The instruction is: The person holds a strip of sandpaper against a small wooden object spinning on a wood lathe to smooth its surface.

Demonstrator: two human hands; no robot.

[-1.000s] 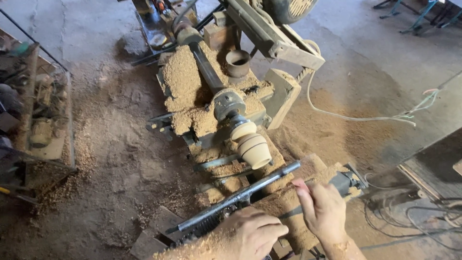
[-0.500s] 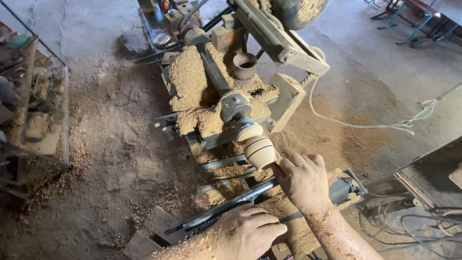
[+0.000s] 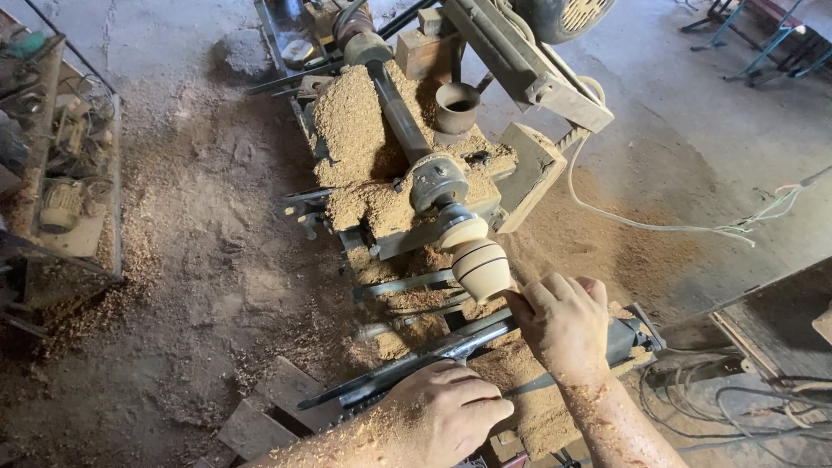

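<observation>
A pale turned wooden piece [image 3: 478,260], cup-shaped with dark grooves, sits on the spindle of a sawdust-covered wood lathe [image 3: 407,165]. My right hand [image 3: 563,325] is curled just below and right of the piece, its fingers at the piece's end and over the far tip of a long dark metal bar [image 3: 416,360]. Whether it grips anything is hidden. My left hand [image 3: 446,412], dusted with shavings, is closed over the near part of that bar, low in the view.
Heaps of sawdust [image 3: 355,130] cover the lathe bed and floor. A small dark wooden cup [image 3: 457,106] stands on the lathe. A white cable [image 3: 659,227] trails right. A cluttered rack [image 3: 56,173] stands at left, black cables [image 3: 737,399] lie at lower right.
My right hand rose from the lower right up to the end of the turned piece, then stayed there. The view shifted slightly. My left hand kept its place on the bar.
</observation>
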